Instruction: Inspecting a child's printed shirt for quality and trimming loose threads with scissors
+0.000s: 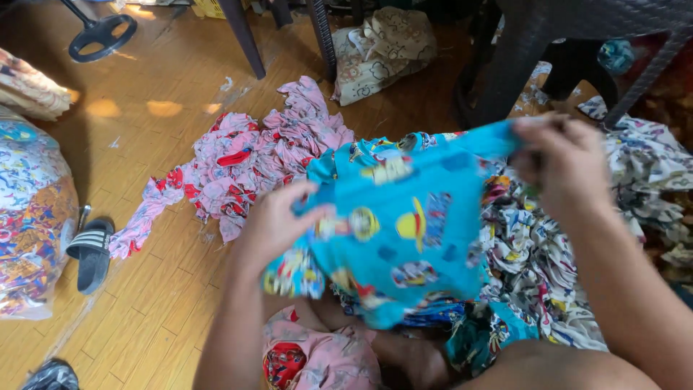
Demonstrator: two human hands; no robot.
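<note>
A bright blue printed garment (411, 217) with cartoon patches hangs in the air in front of me. My left hand (278, 220) grips its lower left edge. My right hand (563, 162) pinches its upper right corner, and the cloth is stretched between the two hands. Under it lie more blue printed pieces (476, 328) and a pink printed piece (317, 357) on my lap.
A heap of pink printed cloth (245, 162) spreads over the wooden floor to the left. White printed cloth (642, 180) is piled at the right. A black sandal (92, 253) and a plastic bag of cloth (29, 217) lie far left. Dark chair legs (505, 65) stand behind.
</note>
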